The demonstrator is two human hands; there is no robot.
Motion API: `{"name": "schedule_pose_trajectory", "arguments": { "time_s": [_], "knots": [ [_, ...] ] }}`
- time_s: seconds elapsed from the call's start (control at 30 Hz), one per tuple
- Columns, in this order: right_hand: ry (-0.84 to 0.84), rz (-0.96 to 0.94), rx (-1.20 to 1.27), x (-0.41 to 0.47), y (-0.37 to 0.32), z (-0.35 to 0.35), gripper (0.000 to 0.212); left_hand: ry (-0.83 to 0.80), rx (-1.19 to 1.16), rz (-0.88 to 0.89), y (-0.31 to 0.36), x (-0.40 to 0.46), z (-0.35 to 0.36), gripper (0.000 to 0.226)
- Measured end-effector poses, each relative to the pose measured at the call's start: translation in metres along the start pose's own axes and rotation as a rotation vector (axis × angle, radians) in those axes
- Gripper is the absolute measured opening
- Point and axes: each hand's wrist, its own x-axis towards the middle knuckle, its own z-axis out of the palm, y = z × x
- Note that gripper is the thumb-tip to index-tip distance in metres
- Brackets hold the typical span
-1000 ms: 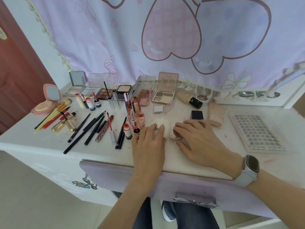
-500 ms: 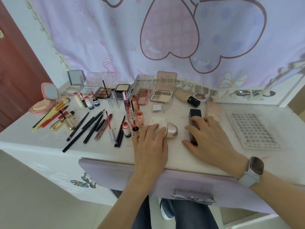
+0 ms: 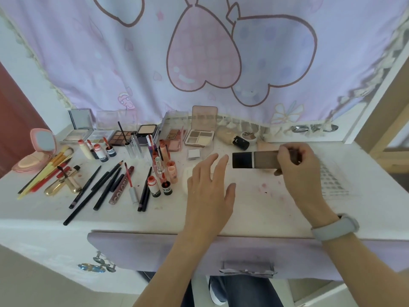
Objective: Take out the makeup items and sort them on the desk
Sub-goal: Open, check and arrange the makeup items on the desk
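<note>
The foundation tube (image 3: 256,160) is lifted above the desk (image 3: 254,209), pinched at its far end by the right hand (image 3: 296,165), black cap pointing left. That end-grip looks shaky; the tube could swing and knock the upright lip tints (image 3: 166,173). The left hand (image 3: 210,185) hovers open, fingers spread, holding nothing. Bare room lies in front of both hands; the desk's near edge is close.
</note>
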Motion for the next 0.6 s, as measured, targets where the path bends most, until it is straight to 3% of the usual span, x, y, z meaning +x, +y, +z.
{"name": "schedule_pose_trajectory", "arguments": {
  "time_s": [0.13,0.33,0.6],
  "knots": [
    [-0.127,0.034,0.149,0.001,-0.016,-0.004,0.014,-0.058,0.11,0.083,0.013,0.008,0.0,0.063],
    [-0.302,-0.068,0.024,-0.012,-0.025,0.005,0.014,-0.098,0.014,0.076,0.02,0.007,-0.003,0.039],
    [-0.362,-0.121,-0.143,-0.009,-0.02,0.005,0.015,-0.15,-0.034,0.075,0.015,0.002,0.002,0.033]
  ]
}}
